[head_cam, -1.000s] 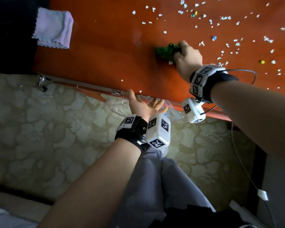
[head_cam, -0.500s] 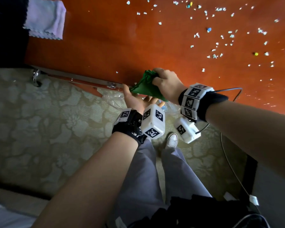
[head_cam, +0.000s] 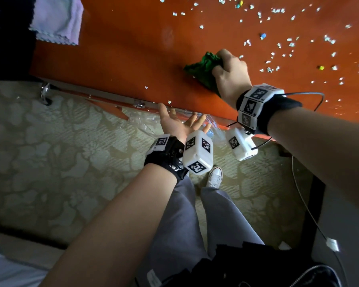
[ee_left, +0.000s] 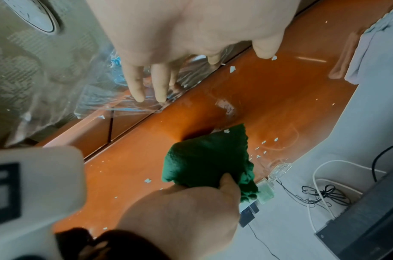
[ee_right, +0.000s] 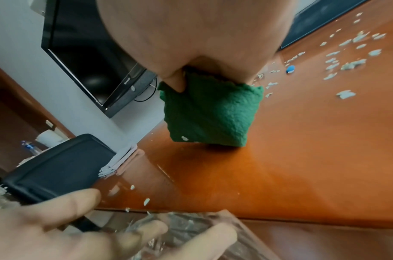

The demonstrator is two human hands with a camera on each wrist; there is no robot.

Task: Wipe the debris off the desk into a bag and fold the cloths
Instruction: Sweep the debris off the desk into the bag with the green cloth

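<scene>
Right grip: right hand (head_cam: 230,75) clamped on crumpled dark-green cloth (head_cam: 203,69), pressed to glossy orange tabletop (head_cam: 122,59), short of near edge.
Left grip: left hand (head_cam: 179,123) palm up, fingers spread, just below tabletop edge, against clear crinkled plastic bag (ee_left: 97,98); nothing pinched.
Debris: pale paper scraps (head_cam: 278,48) scattered beyond cloth; a few stray flecks (head_cam: 146,87) near edge.
Second cloth: pale lilac folded cloth (head_cam: 56,19), far along tabletop from green one.
Risk: likely spill onto patterned floor (head_cam: 60,152) if bag mouth sags or sweep runs wide of palm.
</scene>
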